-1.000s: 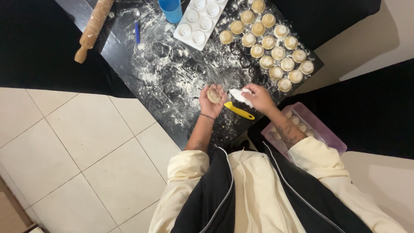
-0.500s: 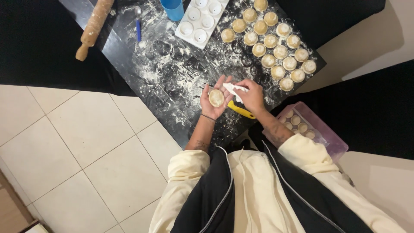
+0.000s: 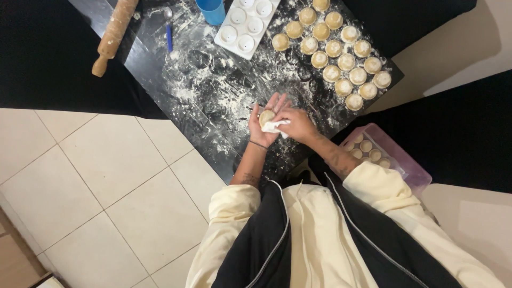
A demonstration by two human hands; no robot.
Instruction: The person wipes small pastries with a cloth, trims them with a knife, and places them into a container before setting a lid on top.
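My left hand (image 3: 261, 128) is palm up over the floured black table (image 3: 213, 90) and cradles a small round dough piece (image 3: 266, 116). My right hand (image 3: 300, 125) is pressed against it from the right. Its fingers pinch a small white tool or scrap (image 3: 275, 127) at the edge of the dough; I cannot tell which. Both hands touch each other just above the table's near edge.
Rows of several filled dough rounds (image 3: 341, 58) lie at the back right. A white mould tray (image 3: 245, 26), a blue cup (image 3: 213, 9), a blue-handled spoon (image 3: 168, 32) and a rolling pin (image 3: 114, 34) are at the back. A pink box (image 3: 410, 170) of dough pieces sits at my right.
My right hand has closed in onto the dough in my left palm. The yellow-handled tool that lay below the hands is no longer visible.
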